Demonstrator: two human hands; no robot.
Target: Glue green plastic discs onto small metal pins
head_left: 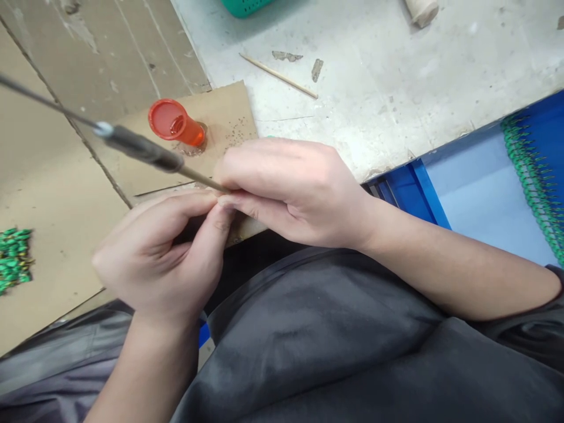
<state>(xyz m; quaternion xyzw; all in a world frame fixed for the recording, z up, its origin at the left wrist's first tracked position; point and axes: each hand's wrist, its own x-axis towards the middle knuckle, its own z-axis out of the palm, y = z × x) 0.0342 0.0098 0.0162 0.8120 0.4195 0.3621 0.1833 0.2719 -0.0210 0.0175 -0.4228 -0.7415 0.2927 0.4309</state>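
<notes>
My right hand [291,188] is closed in a pinch on the thin brown end of a slim rod with a dark sleeve [143,148]. The rod slants up to the left, with a pale collar and a thin dark length beyond its sleeve. My left hand [167,252] is closed too, thumb and forefinger pressed together against the right fingertips. Whatever lies between those fingertips is too small or hidden to make out. Just beyond the hands stands a translucent orange-red cup [188,129] with a wide rim, on a piece of brown cardboard [235,106].
A wooden stick [279,75] and flat flakes lie on the whitish worktop [352,82]. Small green pieces [15,258] are heaped at the left. A green basket [244,6] shows at the top edge. Green items in rows [529,176] sit in a blue bin at right.
</notes>
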